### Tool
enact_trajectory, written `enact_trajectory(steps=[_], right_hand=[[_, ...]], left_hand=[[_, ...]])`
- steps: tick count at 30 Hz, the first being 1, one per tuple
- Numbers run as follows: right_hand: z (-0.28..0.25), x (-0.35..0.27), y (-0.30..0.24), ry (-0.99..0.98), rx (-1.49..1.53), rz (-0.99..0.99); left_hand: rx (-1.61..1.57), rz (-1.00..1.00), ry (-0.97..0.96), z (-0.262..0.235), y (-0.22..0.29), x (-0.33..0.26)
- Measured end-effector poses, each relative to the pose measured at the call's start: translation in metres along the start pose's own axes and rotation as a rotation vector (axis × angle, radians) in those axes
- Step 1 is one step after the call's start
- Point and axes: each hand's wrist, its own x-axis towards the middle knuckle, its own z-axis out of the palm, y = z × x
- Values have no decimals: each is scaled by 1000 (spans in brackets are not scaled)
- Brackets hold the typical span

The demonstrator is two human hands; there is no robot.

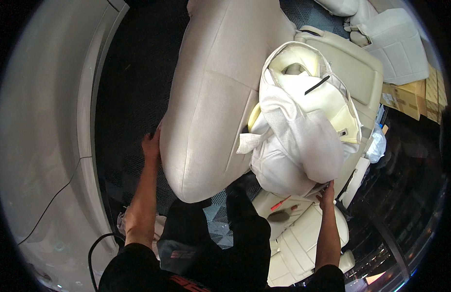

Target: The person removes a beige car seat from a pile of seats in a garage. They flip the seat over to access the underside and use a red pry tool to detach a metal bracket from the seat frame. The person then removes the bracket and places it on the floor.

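Note:
A long beige fabric car seat cushion (211,112) fills the middle, its rounded end toward me. My left hand (151,146) grips its left edge, with some fingers hidden behind the side. Right of it lies a crumpled off-white seat cover (296,141) with pale yellow foam (308,61) showing inside its opening. A short black strip (317,85) rests across this opening. At the near right corner of the bundle, my right hand (326,195) is closed on the cover's lower edge; the fingertips are partly hidden.
Cream seat parts (364,73) lie under and beyond the bundle, and others (308,238) near my right forearm. A red-handled tool (280,203) lies there. Cardboard boxes (405,100) and a clear plastic bag (376,146) stand right. A pale car body panel (50,121) with a thin cable curves along the left.

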Motion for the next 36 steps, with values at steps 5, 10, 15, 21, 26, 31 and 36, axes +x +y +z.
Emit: enact_trajectory(steps=[5, 10, 15, 21, 26, 31, 36], right_hand=[[8, -4, -10, 66, 119, -12], [33, -12, -6, 54, 168, -53], [32, 6, 5, 26, 192, -70], [-8, 6, 30, 55, 293, -98], [-27, 46, 198, 12, 328, -55], [140, 15, 254, -368, 423, 374], [245, 74, 256, -254, 730, 304]], left_hand=[[-220, -110, -38, -3, -25, 6], [-118, -129, 6, -7, -17, -10], [-69, 9, -75, -1, -43, 9], [63, 125, -147, -5, -83, 38], [-295, -24, -206, 5, -54, 5], [-543, 109, -436, -29, -103, 59], [-352, -17, -303, 8, -49, -5]])
